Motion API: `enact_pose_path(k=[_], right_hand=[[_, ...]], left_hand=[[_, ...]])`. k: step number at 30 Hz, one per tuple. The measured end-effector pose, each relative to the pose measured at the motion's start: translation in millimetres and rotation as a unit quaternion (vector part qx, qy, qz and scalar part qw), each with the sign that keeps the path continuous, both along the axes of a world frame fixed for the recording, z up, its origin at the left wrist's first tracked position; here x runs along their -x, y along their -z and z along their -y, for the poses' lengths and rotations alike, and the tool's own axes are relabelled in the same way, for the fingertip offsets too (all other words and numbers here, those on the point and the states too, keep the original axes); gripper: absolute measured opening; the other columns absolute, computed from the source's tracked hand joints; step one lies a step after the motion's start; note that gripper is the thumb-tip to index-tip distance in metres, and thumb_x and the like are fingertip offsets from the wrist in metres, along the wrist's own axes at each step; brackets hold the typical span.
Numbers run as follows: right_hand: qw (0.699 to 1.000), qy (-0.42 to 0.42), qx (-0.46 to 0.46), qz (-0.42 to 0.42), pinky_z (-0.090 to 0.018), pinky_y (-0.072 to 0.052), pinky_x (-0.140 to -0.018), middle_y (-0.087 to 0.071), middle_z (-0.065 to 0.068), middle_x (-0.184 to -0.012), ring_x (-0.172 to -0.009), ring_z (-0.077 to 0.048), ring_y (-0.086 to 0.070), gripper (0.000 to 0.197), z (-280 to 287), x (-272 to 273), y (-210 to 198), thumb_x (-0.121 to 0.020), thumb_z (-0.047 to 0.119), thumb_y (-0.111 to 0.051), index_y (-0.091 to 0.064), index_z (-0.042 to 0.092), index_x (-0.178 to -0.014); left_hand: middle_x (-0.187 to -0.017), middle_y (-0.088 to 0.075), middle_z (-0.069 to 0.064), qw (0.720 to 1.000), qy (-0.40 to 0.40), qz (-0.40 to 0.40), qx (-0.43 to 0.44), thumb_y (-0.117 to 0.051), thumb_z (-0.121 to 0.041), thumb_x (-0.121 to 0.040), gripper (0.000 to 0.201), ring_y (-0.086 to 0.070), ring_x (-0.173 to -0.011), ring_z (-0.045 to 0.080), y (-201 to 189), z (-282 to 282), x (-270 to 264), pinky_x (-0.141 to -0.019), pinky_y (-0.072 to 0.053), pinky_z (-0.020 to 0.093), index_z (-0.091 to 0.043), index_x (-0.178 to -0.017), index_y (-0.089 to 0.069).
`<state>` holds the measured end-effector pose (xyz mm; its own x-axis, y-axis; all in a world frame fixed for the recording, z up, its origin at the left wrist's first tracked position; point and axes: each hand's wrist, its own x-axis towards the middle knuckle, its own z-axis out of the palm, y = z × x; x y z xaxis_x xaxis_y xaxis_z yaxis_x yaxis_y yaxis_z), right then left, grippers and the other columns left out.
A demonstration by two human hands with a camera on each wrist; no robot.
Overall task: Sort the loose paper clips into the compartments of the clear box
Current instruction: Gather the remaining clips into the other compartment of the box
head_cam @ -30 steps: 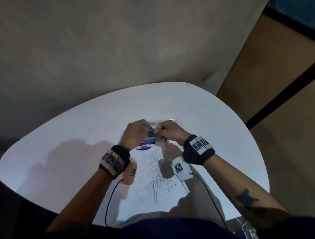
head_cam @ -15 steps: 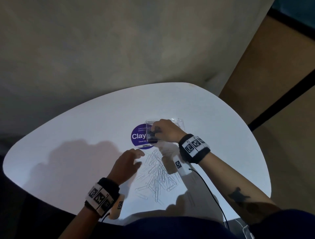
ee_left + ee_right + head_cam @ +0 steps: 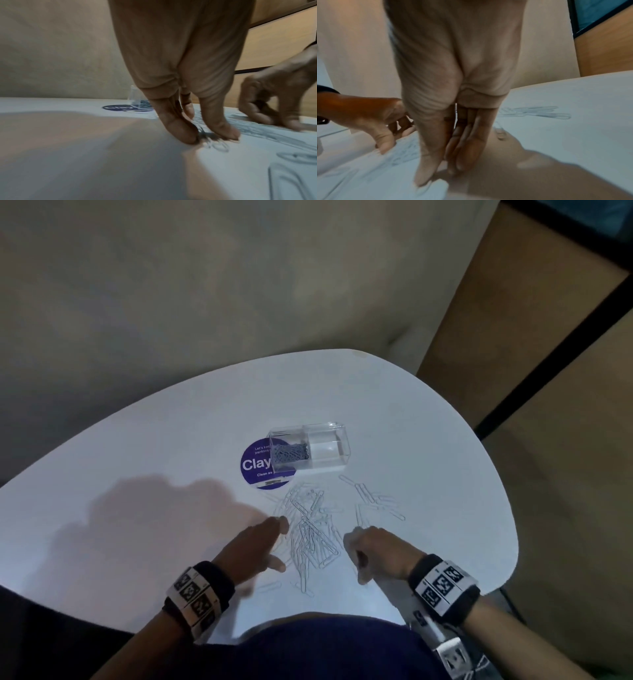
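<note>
The left hand [image 3: 255,546] is laid straight-fingered on one clip pile [image 3: 310,530]; the right hand [image 3: 375,553] is curled, its hold not discernible. One box [image 3: 329,448] is seen at 12 o'clock, and bare table [image 3: 154,460] at 9.

Let go of the clear plastic two-compartment box [image 3: 329,453] with both hands. Dropped right hand [image 3: 376,553], fingers curled, to the right edge of the loose silver wire paper clips [image 3: 311,537]; brought left hand [image 3: 255,549] back to their left edge, fingertips down.

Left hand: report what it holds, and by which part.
Cannot tell: on the left hand, thumb and fingertip touch the table flanking one paper clip; blur hides any pinch.
</note>
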<state>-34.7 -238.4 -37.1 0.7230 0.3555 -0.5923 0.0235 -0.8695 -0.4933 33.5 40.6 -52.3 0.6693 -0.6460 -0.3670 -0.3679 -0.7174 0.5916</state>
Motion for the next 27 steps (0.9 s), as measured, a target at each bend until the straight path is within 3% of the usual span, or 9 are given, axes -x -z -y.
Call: enact_pose_path(k=[4, 6, 8, 10, 13, 16, 19, 24, 27], right_hand=[[0.996, 0.011, -0.022, 0.085, -0.034, -0.046, -0.069, -0.054, 0.005, -0.082, -0.074, -0.013, -0.051, 0.028, -18, -18, 4, -0.076, 0.005, -0.072, -0.050, 0.022, -0.074], [0.988, 0.008, 0.002, 0.151, -0.034, -0.040, -0.065, -0.053, 0.005, -0.084, -0.077, -0.017, -0.050, 0.020, -24, -24, 2, -0.079, 0.014, -0.066, -0.049, 0.024, -0.076], [0.975, 0.037, 0.035, 0.215, -0.034, -0.043, -0.070, -0.056, 0.001, -0.099, -0.094, -0.021, -0.054, 0.013, -19, -27, -3, -0.083, 0.029, -0.067, -0.059, 0.021, -0.090], [0.969, 0.084, 0.081, 0.220, -0.038, -0.046, -0.088, -0.052, -0.003, -0.128, -0.118, -0.025, -0.047, 0.052, -1, -27, -2, -0.079, 0.053, -0.071, -0.059, 0.022, -0.120], [0.971, 0.126, 0.146, 0.142, -0.049, -0.039, -0.102, -0.024, -0.011, -0.153, -0.139, -0.034, -0.027, 0.106, 25, -22, 3, -0.061, 0.078, -0.069, -0.030, 0.029, -0.145], [0.979, 0.076, 0.175, 0.077, -0.053, -0.033, -0.110, -0.005, -0.020, -0.160, -0.146, -0.042, -0.014, 0.125, 22, -16, 4, -0.059, 0.066, -0.080, -0.010, 0.022, -0.154], [0.985, 0.053, 0.127, 0.106, -0.041, -0.043, -0.099, -0.024, -0.012, -0.150, -0.130, -0.033, -0.032, 0.110, 5, -14, 2, -0.059, 0.043, -0.090, -0.028, 0.018, -0.147], [0.970, 0.078, 0.096, 0.207, -0.033, -0.049, -0.063, -0.045, -0.001, -0.113, -0.105, -0.024, -0.050, 0.023, -16, -22, 14, -0.082, 0.012, -0.065, -0.059, 0.016, -0.104], [0.972, 0.070, 0.100, 0.202, -0.033, -0.046, -0.059, -0.045, 0.001, -0.103, -0.098, -0.022, -0.051, 0.019, -15, -28, 21, -0.079, 0.012, -0.062, -0.055, 0.018, -0.095]], left_hand=[[-0.087, -0.050, -0.012, 0.998, -0.019, 0.050, 0.026, -0.080, -0.029, -0.073, 0.045, -0.055, -0.080, 0.018, 4, 33, 0, -0.071, -0.042, 0.028, -0.021, -0.106, -0.051], [-0.098, -0.056, -0.005, 0.991, -0.001, 0.129, 0.032, -0.080, -0.040, -0.071, 0.050, -0.058, -0.088, 0.020, 5, 41, 0, -0.071, -0.044, 0.027, -0.020, -0.111, -0.056], [-0.107, -0.059, -0.001, 0.981, 0.041, 0.188, 0.016, -0.074, -0.064, -0.062, 0.076, -0.057, -0.096, 0.021, 3, 41, -1, -0.073, -0.044, 0.027, -0.019, -0.121, -0.058], [-0.127, -0.056, 0.008, 0.974, 0.083, 0.207, -0.037, -0.054, -0.090, -0.050, 0.114, -0.053, -0.114, 0.027, 6, 34, -1, -0.087, -0.047, 0.036, -0.019, -0.139, -0.047], [-0.152, -0.030, 0.023, 0.961, 0.110, 0.216, -0.136, -0.028, -0.104, -0.041, 0.141, -0.031, -0.138, 0.046, 17, 20, -1, -0.101, -0.037, 0.060, -0.016, -0.152, -0.024], [-0.157, -0.016, 0.026, 0.970, 0.094, 0.177, -0.139, -0.043, -0.100, -0.045, 0.139, -0.016, -0.143, 0.047, 22, 25, -4, -0.107, -0.024, 0.063, -0.018, -0.154, -0.014], [-0.154, -0.025, 0.025, 0.979, 0.085, 0.162, -0.089, -0.064, -0.082, -0.051, 0.124, -0.025, -0.141, 0.045, 24, 37, -7, -0.108, -0.030, 0.056, -0.021, -0.152, -0.026], [-0.129, -0.058, 0.017, 0.976, 0.056, 0.210, 0.029, -0.089, -0.040, -0.057, 0.080, -0.058, -0.111, 0.034, 23, 57, -4, -0.089, -0.054, 0.041, -0.017, -0.127, -0.058], [-0.111, -0.062, 0.005, 0.971, 0.046, 0.231, 0.050, -0.089, -0.028, -0.061, 0.059, -0.059, -0.094, 0.023, 18, 66, 0, -0.076, -0.052, 0.028, -0.019, -0.112, -0.061]])
